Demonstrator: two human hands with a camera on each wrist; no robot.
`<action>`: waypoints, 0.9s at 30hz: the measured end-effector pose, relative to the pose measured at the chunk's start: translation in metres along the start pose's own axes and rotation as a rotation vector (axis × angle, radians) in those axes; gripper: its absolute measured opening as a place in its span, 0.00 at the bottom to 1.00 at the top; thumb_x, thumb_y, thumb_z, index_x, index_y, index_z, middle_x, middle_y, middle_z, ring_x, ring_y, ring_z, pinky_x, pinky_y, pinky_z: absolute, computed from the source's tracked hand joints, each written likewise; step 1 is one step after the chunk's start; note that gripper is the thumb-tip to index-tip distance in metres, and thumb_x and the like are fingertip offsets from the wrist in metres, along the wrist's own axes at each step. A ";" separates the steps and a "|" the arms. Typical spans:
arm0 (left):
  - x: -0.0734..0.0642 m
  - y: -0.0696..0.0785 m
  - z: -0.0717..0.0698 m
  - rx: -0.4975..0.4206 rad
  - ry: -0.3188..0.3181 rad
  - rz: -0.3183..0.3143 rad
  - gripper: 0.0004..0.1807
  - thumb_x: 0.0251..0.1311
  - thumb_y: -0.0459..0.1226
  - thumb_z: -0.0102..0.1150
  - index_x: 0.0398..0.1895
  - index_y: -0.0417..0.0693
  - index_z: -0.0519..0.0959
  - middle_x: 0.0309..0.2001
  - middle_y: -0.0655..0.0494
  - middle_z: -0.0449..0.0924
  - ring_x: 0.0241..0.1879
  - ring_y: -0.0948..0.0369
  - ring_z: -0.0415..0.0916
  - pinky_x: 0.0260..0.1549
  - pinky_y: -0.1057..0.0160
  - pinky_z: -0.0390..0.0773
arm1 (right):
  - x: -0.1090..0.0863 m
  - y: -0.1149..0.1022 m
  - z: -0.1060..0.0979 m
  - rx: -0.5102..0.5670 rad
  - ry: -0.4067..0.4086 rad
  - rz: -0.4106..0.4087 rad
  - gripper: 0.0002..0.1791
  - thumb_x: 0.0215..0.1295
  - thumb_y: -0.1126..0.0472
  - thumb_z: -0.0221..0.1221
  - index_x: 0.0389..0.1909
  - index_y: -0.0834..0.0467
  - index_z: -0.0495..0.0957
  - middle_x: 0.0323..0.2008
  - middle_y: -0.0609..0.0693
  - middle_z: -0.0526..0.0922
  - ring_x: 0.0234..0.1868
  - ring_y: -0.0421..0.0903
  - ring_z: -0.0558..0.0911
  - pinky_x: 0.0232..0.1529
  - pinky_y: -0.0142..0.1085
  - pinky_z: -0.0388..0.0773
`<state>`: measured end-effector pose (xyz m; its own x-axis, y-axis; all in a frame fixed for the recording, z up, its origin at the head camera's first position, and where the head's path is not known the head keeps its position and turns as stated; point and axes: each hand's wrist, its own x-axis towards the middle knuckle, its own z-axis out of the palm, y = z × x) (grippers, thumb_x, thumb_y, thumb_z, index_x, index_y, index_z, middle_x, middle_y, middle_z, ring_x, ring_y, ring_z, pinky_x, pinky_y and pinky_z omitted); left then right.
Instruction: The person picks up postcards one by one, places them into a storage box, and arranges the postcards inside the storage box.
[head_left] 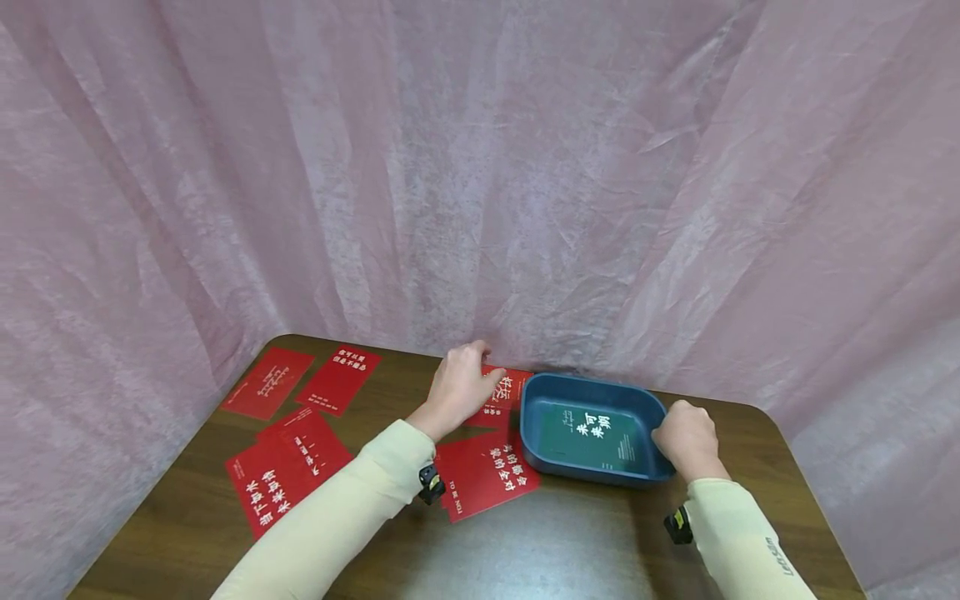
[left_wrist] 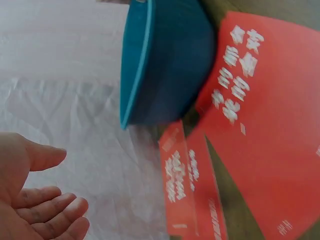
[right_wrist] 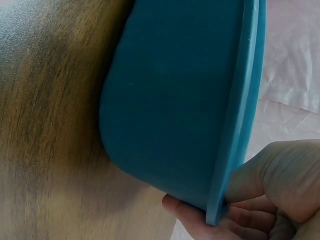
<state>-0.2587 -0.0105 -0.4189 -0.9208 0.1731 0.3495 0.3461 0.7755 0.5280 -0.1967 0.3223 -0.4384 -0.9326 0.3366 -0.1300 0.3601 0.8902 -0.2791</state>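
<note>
A blue rectangular bin stands toward the right of the table, and a green card with white writing lies inside it. My right hand grips the bin's right end; in the right wrist view the thumb and fingers pinch its rim. To the left of the bin, my left hand hovers over red cards with its fingers loosely spread and nothing held. Beneath it lie a large red card and smaller red cards, close against the bin's left side.
More red cards lie on the left part of the brown wooden table: one at the far corner, another beside it, and overlapping ones nearer. A pink curtain hangs right behind the table's back edge.
</note>
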 end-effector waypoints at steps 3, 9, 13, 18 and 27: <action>-0.005 -0.010 0.000 0.015 -0.041 -0.019 0.19 0.50 0.45 0.67 0.44 0.46 0.78 0.39 0.51 0.81 0.38 0.57 0.79 0.35 0.58 0.79 | 0.000 0.000 -0.001 0.002 -0.003 0.000 0.17 0.55 0.62 0.58 0.38 0.73 0.74 0.31 0.68 0.79 0.28 0.56 0.78 0.21 0.44 0.76; -0.018 -0.021 0.012 0.028 -0.247 -0.055 0.27 0.47 0.46 0.70 0.50 0.44 0.76 0.41 0.52 0.79 0.37 0.60 0.75 0.33 0.62 0.78 | -0.001 -0.001 -0.002 -0.010 0.000 -0.002 0.19 0.55 0.61 0.59 0.39 0.74 0.73 0.32 0.69 0.79 0.29 0.58 0.79 0.22 0.45 0.77; -0.027 -0.023 0.023 -0.005 -0.383 -0.093 0.30 0.44 0.45 0.73 0.50 0.44 0.74 0.39 0.53 0.77 0.35 0.61 0.74 0.29 0.63 0.79 | -0.002 -0.001 -0.001 -0.005 -0.006 0.003 0.17 0.56 0.62 0.58 0.39 0.74 0.73 0.30 0.67 0.79 0.27 0.56 0.78 0.21 0.43 0.77; -0.035 -0.020 0.039 0.017 -0.494 -0.074 0.32 0.35 0.47 0.77 0.44 0.46 0.74 0.35 0.56 0.73 0.35 0.62 0.71 0.26 0.65 0.77 | -0.001 -0.001 0.001 -0.005 0.002 0.017 0.18 0.55 0.62 0.59 0.40 0.74 0.73 0.32 0.69 0.79 0.28 0.57 0.78 0.22 0.45 0.78; -0.042 -0.013 0.061 0.168 -0.555 0.036 0.48 0.21 0.57 0.79 0.50 0.46 0.70 0.44 0.50 0.73 0.46 0.55 0.68 0.39 0.58 0.78 | -0.001 -0.002 0.000 -0.016 0.019 0.007 0.17 0.54 0.62 0.59 0.37 0.73 0.74 0.30 0.68 0.79 0.27 0.57 0.78 0.21 0.45 0.76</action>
<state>-0.2353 0.0087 -0.4878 -0.8808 0.4587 -0.1174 0.3878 0.8412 0.3769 -0.1965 0.3204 -0.4381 -0.9304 0.3484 -0.1135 0.3663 0.8927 -0.2627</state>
